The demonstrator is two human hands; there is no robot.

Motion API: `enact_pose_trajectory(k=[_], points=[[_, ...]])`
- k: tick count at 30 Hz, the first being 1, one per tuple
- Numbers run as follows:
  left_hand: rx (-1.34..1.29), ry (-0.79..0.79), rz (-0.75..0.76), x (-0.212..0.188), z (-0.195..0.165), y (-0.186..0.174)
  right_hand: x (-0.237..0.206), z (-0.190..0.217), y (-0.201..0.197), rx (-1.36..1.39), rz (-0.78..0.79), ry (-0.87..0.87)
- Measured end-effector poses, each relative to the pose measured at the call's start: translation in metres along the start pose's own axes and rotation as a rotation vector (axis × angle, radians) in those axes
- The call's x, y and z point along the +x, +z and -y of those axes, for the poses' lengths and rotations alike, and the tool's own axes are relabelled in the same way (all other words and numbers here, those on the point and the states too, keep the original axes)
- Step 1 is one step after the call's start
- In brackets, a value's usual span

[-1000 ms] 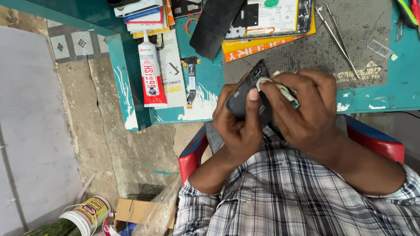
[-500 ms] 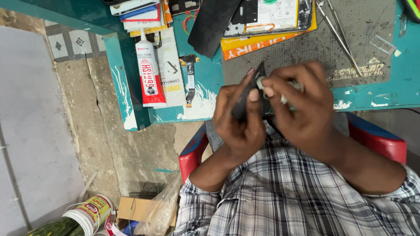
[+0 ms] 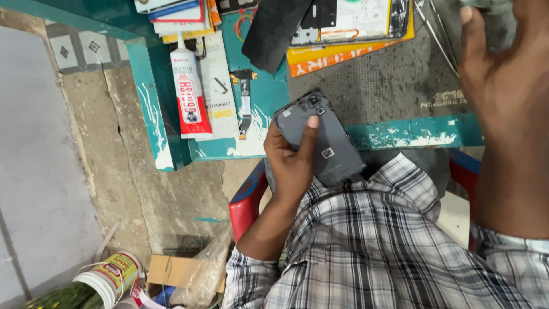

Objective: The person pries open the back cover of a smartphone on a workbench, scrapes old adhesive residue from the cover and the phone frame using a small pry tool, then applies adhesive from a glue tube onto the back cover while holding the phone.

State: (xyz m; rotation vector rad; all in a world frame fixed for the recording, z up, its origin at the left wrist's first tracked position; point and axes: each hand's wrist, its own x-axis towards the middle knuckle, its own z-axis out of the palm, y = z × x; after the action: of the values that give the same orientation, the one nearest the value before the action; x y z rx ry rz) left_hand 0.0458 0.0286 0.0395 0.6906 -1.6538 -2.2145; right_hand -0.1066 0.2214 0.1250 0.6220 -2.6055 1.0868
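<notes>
Since the earlier frame the right hand has lifted off the phone and risen up and to the right, fingers loosely spread, apparently empty. The left hand alone grips the phone, back cover outward, thumb across it, above the lap. Wiping appears finished; an opened phone lies on the mat beyond.
</notes>
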Motion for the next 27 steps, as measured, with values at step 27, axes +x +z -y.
enact_pose_trajectory(k=[27], points=[[1.212,0.599,0.222,0.143,-0.047,-0.031,0.05,-0.035,0.07,-0.461,0.423,-0.523]])
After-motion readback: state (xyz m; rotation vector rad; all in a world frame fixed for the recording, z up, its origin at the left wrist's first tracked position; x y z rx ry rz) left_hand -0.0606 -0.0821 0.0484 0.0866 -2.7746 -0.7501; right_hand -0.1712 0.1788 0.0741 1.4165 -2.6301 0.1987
